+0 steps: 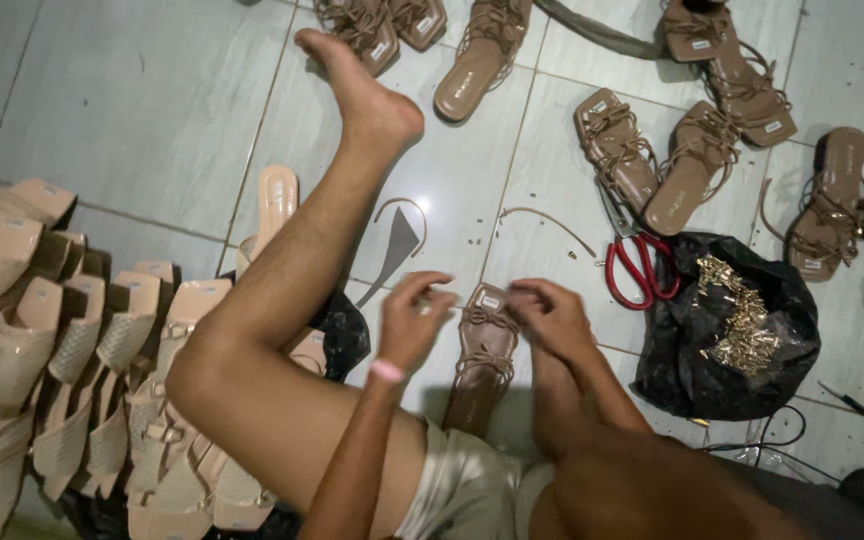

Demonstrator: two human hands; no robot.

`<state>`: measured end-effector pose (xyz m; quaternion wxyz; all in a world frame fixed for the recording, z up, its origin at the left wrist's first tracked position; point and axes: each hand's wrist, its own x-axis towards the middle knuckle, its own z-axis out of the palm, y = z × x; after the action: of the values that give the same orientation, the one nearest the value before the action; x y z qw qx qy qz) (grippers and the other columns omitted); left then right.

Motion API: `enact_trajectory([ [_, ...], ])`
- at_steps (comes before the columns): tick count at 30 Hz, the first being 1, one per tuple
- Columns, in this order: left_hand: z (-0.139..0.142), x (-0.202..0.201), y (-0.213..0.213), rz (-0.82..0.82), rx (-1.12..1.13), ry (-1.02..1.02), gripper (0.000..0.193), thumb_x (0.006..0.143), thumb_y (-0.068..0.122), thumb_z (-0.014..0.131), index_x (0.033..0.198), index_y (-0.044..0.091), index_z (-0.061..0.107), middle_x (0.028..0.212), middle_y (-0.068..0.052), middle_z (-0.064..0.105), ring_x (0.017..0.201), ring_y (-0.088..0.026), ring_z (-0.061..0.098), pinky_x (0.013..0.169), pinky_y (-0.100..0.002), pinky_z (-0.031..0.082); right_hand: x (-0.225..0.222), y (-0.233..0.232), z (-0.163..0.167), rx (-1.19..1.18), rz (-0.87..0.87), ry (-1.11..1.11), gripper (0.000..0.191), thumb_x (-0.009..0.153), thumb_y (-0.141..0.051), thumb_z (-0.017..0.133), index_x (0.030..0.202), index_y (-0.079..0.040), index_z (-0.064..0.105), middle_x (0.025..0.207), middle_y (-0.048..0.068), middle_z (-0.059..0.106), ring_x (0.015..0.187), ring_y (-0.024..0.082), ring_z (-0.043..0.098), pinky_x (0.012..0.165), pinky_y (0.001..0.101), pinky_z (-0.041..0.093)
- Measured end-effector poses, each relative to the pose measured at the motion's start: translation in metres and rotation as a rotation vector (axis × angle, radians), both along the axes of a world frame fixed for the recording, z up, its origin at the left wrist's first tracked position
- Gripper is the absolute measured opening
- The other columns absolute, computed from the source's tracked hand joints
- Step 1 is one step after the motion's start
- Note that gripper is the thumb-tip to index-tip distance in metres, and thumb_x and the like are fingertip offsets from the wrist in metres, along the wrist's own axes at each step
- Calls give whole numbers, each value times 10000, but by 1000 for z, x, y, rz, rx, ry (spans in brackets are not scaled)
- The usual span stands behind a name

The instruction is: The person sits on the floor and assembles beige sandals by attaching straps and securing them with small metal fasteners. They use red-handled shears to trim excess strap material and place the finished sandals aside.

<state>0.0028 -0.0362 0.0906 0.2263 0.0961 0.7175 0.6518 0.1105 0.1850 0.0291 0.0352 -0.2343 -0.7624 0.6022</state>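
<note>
At lower centre of the frame, a brown strappy sandal [482,355] lay on the floor [132,100], long axis running up-down. The left hand [414,322] and right hand [550,318] flanked its upper end, about equally near, fingers pinched together, on what I cannot tell.

The person wears pale, satiny grey-beige shorts [467,490], creased at the hem. A thin pink band [388,371] circles the left wrist, just below the left hand [414,318]. The right hand [550,315], both forearms, the legs and the foot [367,95] at twelve o'clock are bare.
</note>
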Motion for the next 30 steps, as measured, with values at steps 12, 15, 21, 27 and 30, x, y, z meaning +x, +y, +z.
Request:
enact_trajectory([
  [12, 46, -257, 110, 505, 891, -439, 800, 891, 622, 424, 1531, 226, 152, 1561, 71, 198, 1372, -122, 210, 1120, -387, 132, -40, 12, 16, 625, 32, 49, 269, 884, -210, 780, 1072, -26, 720, 987, 155, 723, 886, 310, 703, 779, 394, 562],
  [15, 24, -265, 115, 512, 927, -460, 951, 903, 771, 340, 1642, 275, 4, 1692, 97, 78, 1503, -120, 93, 1223, -411, 1, -63, 12, 21, 711, 47, 97, 274, 877, -203, 782, 1083, -32, 724, 991, 161, 715, 924, 348, 688, 801, 425, 553],
  [21, 35, -273, 109, 519, 1019, -428, 923, 899, 753, 399, 1609, 217, 157, 1626, 36, 229, 1470, -186, 206, 1222, -434, 76, -81, 9, 20, 707, 18, 77, 109, 924, -159, 753, 1007, -90, 770, 1002, 132, 727, 933, 318, 695, 814, 409, 564],
  [27, 0, -268, 105, 495, 980, -413, 770, 879, 562, 536, 1522, 196, 327, 1455, -32, 372, 1333, -233, 343, 1127, -419, 213, -73, 11, 22, 682, 29, 85, 153, 927, -161, 748, 1042, -61, 745, 1018, 120, 719, 940, 309, 688, 800, 410, 567],
  [30, 47, -253, 108, 470, 918, -344, 699, 869, 467, 604, 1479, 185, 412, 1370, -66, 443, 1264, -256, 412, 1080, -411, 282, -73, 13, 29, 596, 53, 15, 219, 888, -203, 769, 1063, -71, 757, 996, 118, 707, 874, 305, 688, 747, 411, 561],
])
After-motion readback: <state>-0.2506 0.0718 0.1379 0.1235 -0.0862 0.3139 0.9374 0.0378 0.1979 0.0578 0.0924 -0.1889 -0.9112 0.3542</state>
